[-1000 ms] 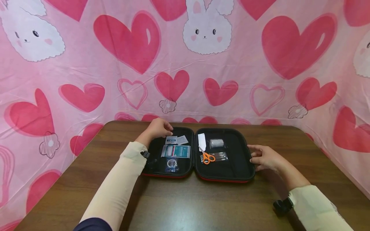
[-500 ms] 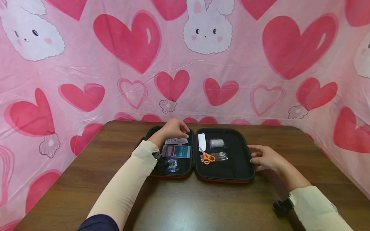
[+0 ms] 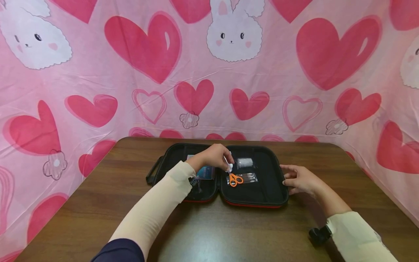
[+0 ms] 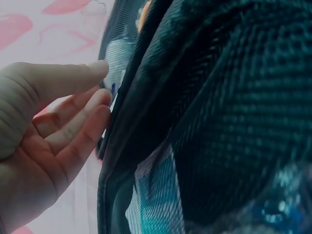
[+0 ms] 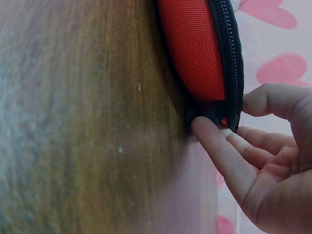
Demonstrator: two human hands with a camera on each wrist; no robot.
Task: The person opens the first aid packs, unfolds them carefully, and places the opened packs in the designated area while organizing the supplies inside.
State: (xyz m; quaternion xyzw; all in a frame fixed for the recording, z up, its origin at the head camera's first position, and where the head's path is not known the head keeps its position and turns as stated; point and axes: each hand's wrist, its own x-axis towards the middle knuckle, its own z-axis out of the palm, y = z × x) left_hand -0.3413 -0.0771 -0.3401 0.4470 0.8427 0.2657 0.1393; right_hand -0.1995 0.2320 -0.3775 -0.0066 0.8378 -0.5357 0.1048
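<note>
A zip case with a black lining (image 3: 271,178) and a red shell (image 5: 192,48) lies unfolded on the table. My left hand (image 3: 214,156) reaches over the hinge into its right half, fingertips right at a white paper strip (image 3: 230,167). In the left wrist view, a gap shows between the thumb (image 4: 87,75) and the bent fingers. Orange-handled scissors (image 3: 235,179) lie just below that hand. My right hand (image 3: 302,178) grips the case's right edge, thumb at the zipper (image 5: 234,73) and fingers underneath.
A wrapped bandage roll (image 3: 244,162) and a pack of cotton swabs (image 3: 250,177) lie in the right half. In the left half, a teal packet (image 3: 206,172) sits under mesh, partly hidden by my left arm. A carry handle (image 3: 154,173) sticks out left. A heart-print cloth hangs behind the table (image 3: 209,225).
My left hand has moved rightward from the left half's small packets, across the hinge, to the white strip beside the scissors. The right hand has stayed on the case edge.
</note>
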